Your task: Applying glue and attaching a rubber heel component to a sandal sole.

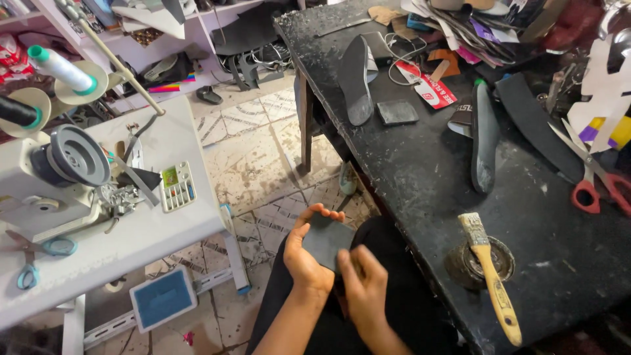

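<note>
Both hands meet low in the view, over the person's lap, around a dark grey flat piece [327,242] that looks like stiff sheet material. Left hand [305,253] cups it from the left, fingers curling over its far edge and thumb along its side, so the grip is closed on the piece and keeps its face turned up toward the camera. Right hand [363,281] lies over the near right corner with fingers pressed flat on it, a hold that seems meant to steady or smooth the piece rather than lift it. Holding it over the lap, between the two work surfaces, keeps it close to the eyes and away from the clutter.

To the right stands a black worktop [420,190], its near part carrying a glue brush [490,276] laid across a small round tin [483,263], within reach of the right hand. Farther along lie two dark shoe soles [356,79] [485,138] and red-handled scissors [595,181]. On the left, a sewing machine [66,171] sits on a white table [164,230] with blue-handled scissors [39,256] near its front.
</note>
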